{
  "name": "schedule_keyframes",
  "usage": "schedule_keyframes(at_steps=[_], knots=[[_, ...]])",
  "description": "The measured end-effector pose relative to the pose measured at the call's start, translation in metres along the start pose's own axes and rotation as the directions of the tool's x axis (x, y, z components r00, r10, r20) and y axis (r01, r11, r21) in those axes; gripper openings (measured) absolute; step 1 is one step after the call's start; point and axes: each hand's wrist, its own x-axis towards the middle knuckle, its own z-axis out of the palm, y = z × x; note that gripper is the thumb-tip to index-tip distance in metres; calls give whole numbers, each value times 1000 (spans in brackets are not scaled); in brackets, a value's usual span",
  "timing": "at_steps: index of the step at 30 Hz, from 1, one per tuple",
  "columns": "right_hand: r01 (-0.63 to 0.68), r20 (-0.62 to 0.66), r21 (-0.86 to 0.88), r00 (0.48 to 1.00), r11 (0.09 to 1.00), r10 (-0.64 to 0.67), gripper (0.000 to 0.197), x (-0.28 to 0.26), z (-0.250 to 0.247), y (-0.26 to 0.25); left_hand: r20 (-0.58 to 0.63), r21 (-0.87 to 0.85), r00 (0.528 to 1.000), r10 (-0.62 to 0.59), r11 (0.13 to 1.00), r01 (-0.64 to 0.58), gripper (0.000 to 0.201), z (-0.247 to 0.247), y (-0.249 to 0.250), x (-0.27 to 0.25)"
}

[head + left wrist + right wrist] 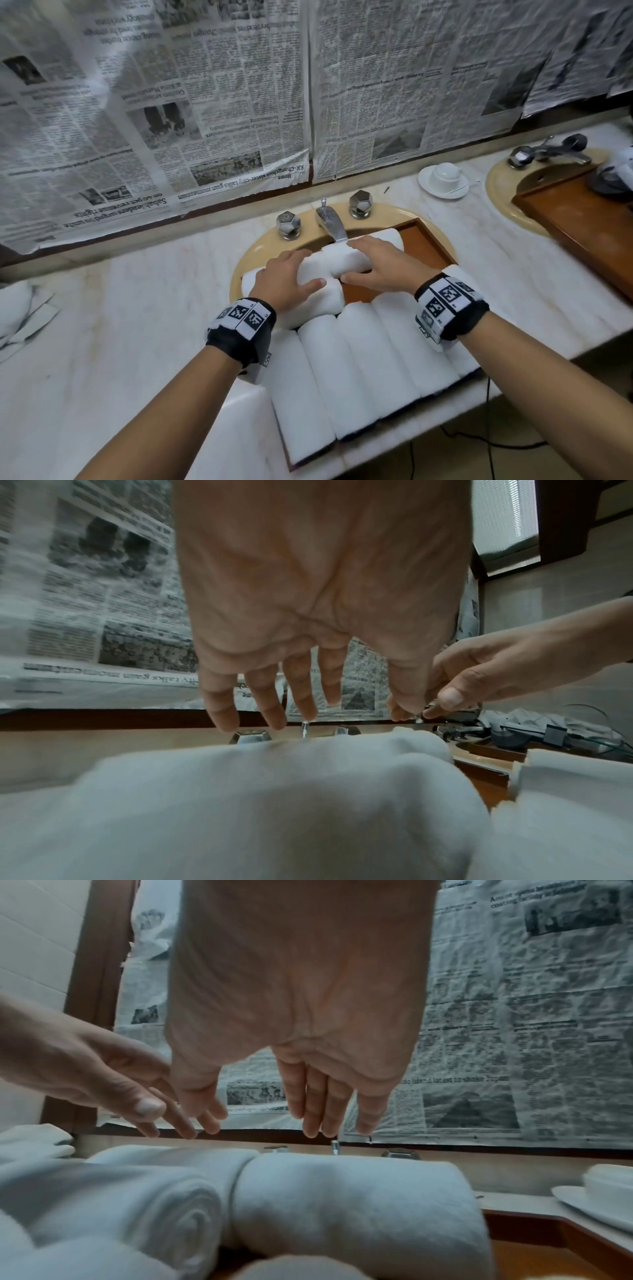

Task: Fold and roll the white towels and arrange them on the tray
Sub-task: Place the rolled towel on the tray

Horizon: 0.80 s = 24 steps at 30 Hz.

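Note:
A wooden tray (426, 240) lies across the sink. Several rolled white towels (359, 359) lie side by side on its near part. Behind them, a shorter roll (322, 303) sits at the left. One more rolled towel (342, 262) lies crosswise at the far end, below the faucet. My left hand (287, 277) and right hand (373, 263) are both spread over this far roll with straight fingers. In the left wrist view my left hand (291, 696) hovers just over the towel (274, 791). The right wrist view shows my right hand (325, 1112) over the same roll (342, 1191).
The faucet (330, 219) and two metal knobs stand close behind the far roll. A white cup on a saucer (443, 180) sits on the marble counter at the right. A second wooden tray (582, 219) covers the right sink. Loose white cloth (17, 308) lies at the far left.

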Motion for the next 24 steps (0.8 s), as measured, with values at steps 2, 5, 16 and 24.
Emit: schedule_keyframes(at_steps=[2,5,16,24], knots=[[17,-2,4,1000,1000,-17,79,-5,5,-21,-28,-19,999,-27,999,27,68,-8,-13,-17],[68,14,-4,998,998,-68,79,-6,15,-56,-69,-47,993,-93,995,90,67,-26,-45,-50],[236,111,-102,968,966,-225,82,29,106,-247,-210,-66,912,-352,936,346,65,-103,-229,-203],[264,162,-61,954,963,-252,77,58,188,-389,-230,-54,853,-469,881,470,65,-153,-368,-297]])
